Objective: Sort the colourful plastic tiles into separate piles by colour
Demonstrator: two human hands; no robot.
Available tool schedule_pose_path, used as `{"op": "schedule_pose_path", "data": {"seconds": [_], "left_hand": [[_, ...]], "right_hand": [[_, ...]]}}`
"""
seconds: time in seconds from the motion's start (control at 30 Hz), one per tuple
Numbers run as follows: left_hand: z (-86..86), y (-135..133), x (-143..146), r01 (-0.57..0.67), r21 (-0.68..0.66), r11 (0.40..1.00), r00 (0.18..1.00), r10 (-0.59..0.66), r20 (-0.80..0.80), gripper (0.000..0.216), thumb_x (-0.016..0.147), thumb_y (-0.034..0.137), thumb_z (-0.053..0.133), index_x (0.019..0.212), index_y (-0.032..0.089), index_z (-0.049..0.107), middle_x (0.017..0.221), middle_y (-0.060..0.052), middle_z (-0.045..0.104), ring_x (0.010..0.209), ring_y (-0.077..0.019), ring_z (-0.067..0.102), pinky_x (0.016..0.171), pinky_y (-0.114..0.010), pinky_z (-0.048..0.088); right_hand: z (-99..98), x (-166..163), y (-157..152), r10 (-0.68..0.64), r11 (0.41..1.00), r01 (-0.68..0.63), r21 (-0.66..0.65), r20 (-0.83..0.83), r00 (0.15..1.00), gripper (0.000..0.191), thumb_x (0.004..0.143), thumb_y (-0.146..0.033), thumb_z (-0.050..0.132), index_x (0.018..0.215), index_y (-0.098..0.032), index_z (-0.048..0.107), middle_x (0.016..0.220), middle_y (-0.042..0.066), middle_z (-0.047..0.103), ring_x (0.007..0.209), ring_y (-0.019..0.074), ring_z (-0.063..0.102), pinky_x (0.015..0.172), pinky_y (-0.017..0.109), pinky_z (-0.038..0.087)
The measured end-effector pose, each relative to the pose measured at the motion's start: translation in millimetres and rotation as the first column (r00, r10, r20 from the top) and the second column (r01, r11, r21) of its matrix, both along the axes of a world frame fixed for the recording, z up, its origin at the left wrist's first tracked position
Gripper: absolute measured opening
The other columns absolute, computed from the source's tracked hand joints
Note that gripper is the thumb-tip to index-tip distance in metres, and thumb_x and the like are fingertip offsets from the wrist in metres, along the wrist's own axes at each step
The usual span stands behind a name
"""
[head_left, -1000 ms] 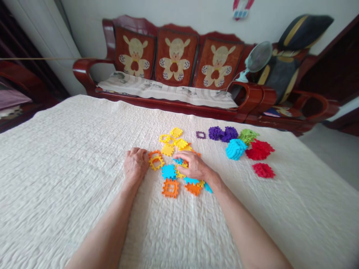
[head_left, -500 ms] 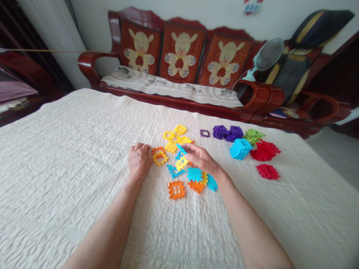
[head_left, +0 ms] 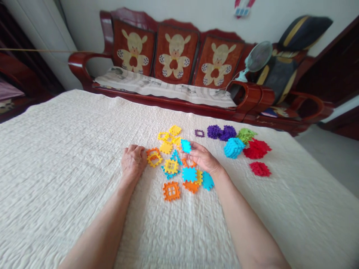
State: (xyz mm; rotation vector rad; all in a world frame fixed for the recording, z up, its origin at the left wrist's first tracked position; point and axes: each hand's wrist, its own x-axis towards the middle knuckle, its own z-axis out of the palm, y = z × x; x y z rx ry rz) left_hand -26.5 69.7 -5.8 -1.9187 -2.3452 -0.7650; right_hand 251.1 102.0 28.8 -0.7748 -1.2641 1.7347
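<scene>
My right hand (head_left: pixel 206 158) pinches a blue interlocking plastic tile (head_left: pixel 185 146) by its edge, raised over the loose pieces. My left hand (head_left: pixel 134 160) rests on the cloth with its fingers curled; what lies inside them, if anything, is hidden. Just beside its fingers lie an orange frame and a yellow frame (head_left: pixel 155 160), overlapping. Between the hands are a yellow window tile (head_left: pixel 171 166), blue triangular frames (head_left: pixel 176 157), a flat blue tile (head_left: pixel 189 174) and yellow tiles (head_left: pixel 166 148). Nearer me sits an orange window tile (head_left: pixel 171 191).
Stacked tiles stand to the right: purple (head_left: pixel 221 132), green (head_left: pixel 246 135), blue (head_left: pixel 234 148) and red (head_left: pixel 257 148). A single purple frame (head_left: pixel 199 133) lies left of them. Beyond the quilted white cloth (head_left: pixel 84 149) is a wooden sofa (head_left: pixel 165 101) with a fan (head_left: pixel 259 56).
My right hand has lifted the blue tile and turned it face-on. The yellow window tile now lies flatter, over a blue triangular frame. My left hand stays curled in place; the whole view has shifted slightly.
</scene>
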Motion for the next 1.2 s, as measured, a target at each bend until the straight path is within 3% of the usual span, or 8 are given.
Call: {"op": "schedule_pose_path", "data": {"seconds": [0.3, 0.57, 0.73, 0.83, 0.97, 1.07, 1.13, 1.2], "left_hand": [[2.7, 0, 1, -0.005, -0.015, 1.000, 1.000, 0.005, -0.002, 0.040, 0.087, 0.026, 0.038, 0.100, 0.020, 0.076, 0.111, -0.010, 0.067, 0.098, -0.0264, 0.055, 0.088, -0.037, 0.045], [0.5, 0, -1, -0.003, -0.003, 1.000, 1.000, 0.003, -0.013, 0.039, 0.088, 0.027, 0.038, 0.100, 0.021, 0.075, 0.112, -0.010, 0.067, 0.098, -0.0261, 0.056, 0.087, -0.037, 0.045], [-0.7, 0, -2, 0.033, -0.006, 0.999, 0.999, -0.033, -0.028, 0.039, 0.088, 0.027, 0.038, 0.100, 0.020, 0.075, 0.111, -0.011, 0.067, 0.097, -0.0261, 0.057, 0.089, -0.038, 0.045], [-2.2, 1, -4, 0.045, 0.005, 0.999, 0.999, -0.045, -0.030, 0.039, 0.089, 0.027, 0.038, 0.100, 0.019, 0.075, 0.111, -0.011, 0.068, 0.097, -0.0267, 0.057, 0.090, -0.039, 0.046], [-0.1, 1, -3, 0.016, -0.031, 0.999, 1.000, -0.016, -0.001, 0.039, 0.089, 0.028, 0.039, 0.101, 0.021, 0.075, 0.114, -0.011, 0.067, 0.102, -0.0288, 0.056, 0.089, -0.041, 0.047], [3.0, 1, -2, 0.001, -0.075, 0.997, 1.000, 0.001, 0.026, 0.039, 0.089, 0.029, 0.039, 0.103, 0.021, 0.075, 0.118, -0.011, 0.066, 0.105, -0.0312, 0.055, 0.087, -0.042, 0.048], [3.7, 0, -1, 0.007, -0.062, 0.998, 1.000, -0.005, 0.024, 0.039, 0.089, 0.029, 0.039, 0.103, 0.020, 0.075, 0.117, -0.012, 0.066, 0.105, -0.0314, 0.054, 0.087, -0.043, 0.048], [3.0, 0, -1, 0.017, -0.037, 0.999, 1.000, -0.016, 0.015, 0.038, 0.088, 0.028, 0.040, 0.102, 0.019, 0.075, 0.115, -0.012, 0.067, 0.105, -0.0313, 0.054, 0.088, -0.043, 0.048]], "right_hand": [[13.0, 42, 10, -0.122, 0.992, 0.117, 0.057, 0.106, 0.987, 0.041, 0.068, -0.024, 0.069, 0.108, -0.027, 0.065, 0.107, 0.001, 0.071, 0.102, 0.0211, 0.065, 0.085, 0.035, 0.053], [17.9, 39, 9, -0.226, 0.970, 0.213, 0.118, 0.110, 0.968, 0.043, 0.062, -0.024, 0.066, 0.105, -0.027, 0.062, 0.107, 0.000, 0.071, 0.108, 0.0224, 0.063, 0.093, 0.040, 0.051], [24.9, 42, 1, -0.271, 0.961, 0.271, 0.048, -0.009, 0.962, 0.034, 0.066, -0.027, 0.063, 0.100, -0.025, 0.064, 0.108, 0.003, 0.072, 0.101, 0.0227, 0.067, 0.089, 0.040, 0.052], [17.7, 49, -3, -0.279, 0.960, 0.279, -0.029, -0.007, 0.960, 0.026, 0.069, -0.033, 0.060, 0.093, -0.023, 0.063, 0.104, 0.006, 0.074, 0.094, 0.0227, 0.069, 0.079, 0.036, 0.054], [-4.1, 61, -9, -0.444, 0.889, 0.451, -0.081, 0.090, 0.892, 0.023, 0.069, -0.038, 0.063, 0.084, -0.022, 0.059, 0.086, 0.005, 0.073, 0.075, 0.0192, 0.069, 0.060, 0.028, 0.052], [-18.6, 65, -16, -0.542, 0.834, 0.550, -0.041, 0.119, 0.832, 0.027, 0.068, -0.042, 0.067, 0.084, -0.022, 0.058, 0.082, 0.003, 0.072, 0.071, 0.0182, 0.068, 0.060, 0.028, 0.052], [-24.4, 65, -19, -0.601, 0.798, 0.599, 0.063, 0.149, 0.785, 0.030, 0.071, -0.045, 0.066, 0.090, -0.022, 0.061, 0.086, 0.004, 0.072, 0.076, 0.0190, 0.069, 0.067, 0.030, 0.055], [-27.5, 64, -22, -0.675, 0.736, 0.628, 0.252, 0.208, 0.708, 0.029, 0.077, -0.044, 0.060, 0.097, -0.022, 0.064, 0.092, 0.004, 0.073, 0.086, 0.0202, 0.069, 0.075, 0.034, 0.056]]}}
